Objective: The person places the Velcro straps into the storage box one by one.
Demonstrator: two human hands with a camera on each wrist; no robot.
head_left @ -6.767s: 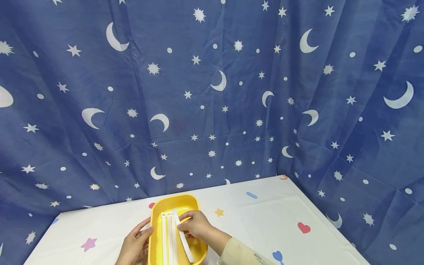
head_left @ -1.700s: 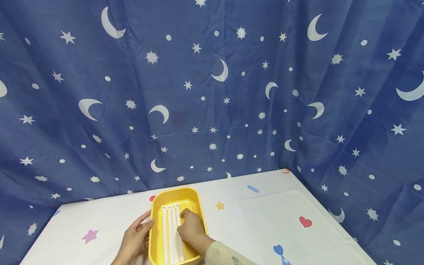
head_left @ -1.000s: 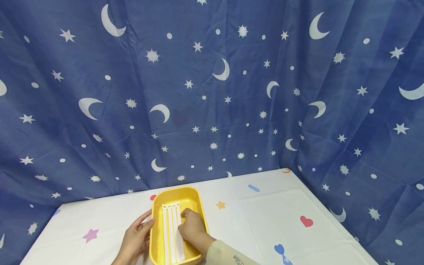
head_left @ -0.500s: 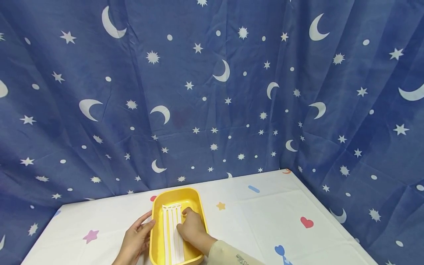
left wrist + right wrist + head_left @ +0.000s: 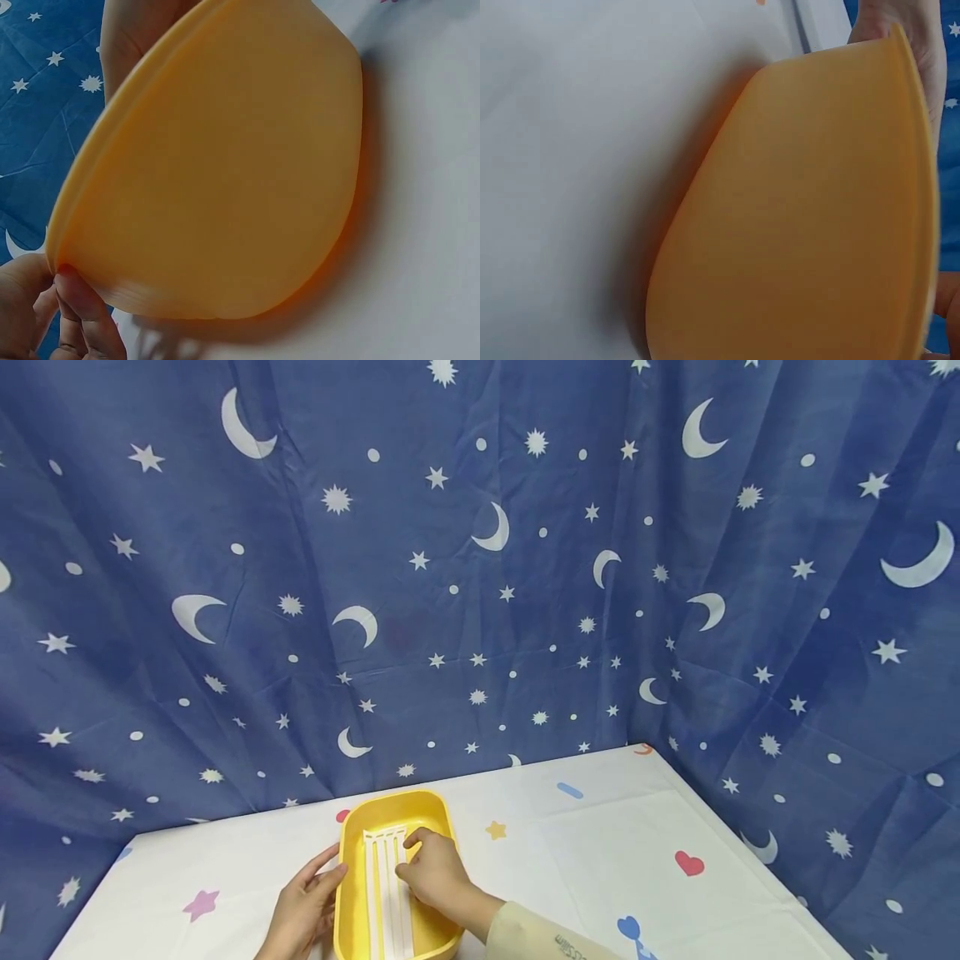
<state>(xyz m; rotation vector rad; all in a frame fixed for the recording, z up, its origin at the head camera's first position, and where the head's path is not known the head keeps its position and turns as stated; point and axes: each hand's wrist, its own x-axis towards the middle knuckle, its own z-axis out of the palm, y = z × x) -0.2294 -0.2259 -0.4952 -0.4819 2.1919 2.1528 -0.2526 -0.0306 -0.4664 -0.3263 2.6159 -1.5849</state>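
Note:
Several long white strips [image 5: 387,893] with slotted heads lie side by side, lengthwise, in a yellow oblong tray [image 5: 431,808]. My left hand [image 5: 300,902] holds the tray's left side, fingertips on the outer wall and thumb at the rim; in the left wrist view its fingers [image 5: 82,307] grip the rim at the lower left. My right hand [image 5: 441,875] reaches over the right wall, thumb and index finger curled at the upper part of the rightmost strip, the other fingers hidden. Both wrist views mostly show the tray's outer wall [image 5: 802,210].
The tray stands on a white tablecloth [image 5: 592,860] printed with coloured shapes. Behind the table and along its right hangs a blue curtain [image 5: 420,610] with white moons and stars.
The loose slanted strip in my right hand now lies alongside the others. Lately my right hand has shifted slightly toward the strips' heads; my left hand keeps its hold. The view has shifted a little.

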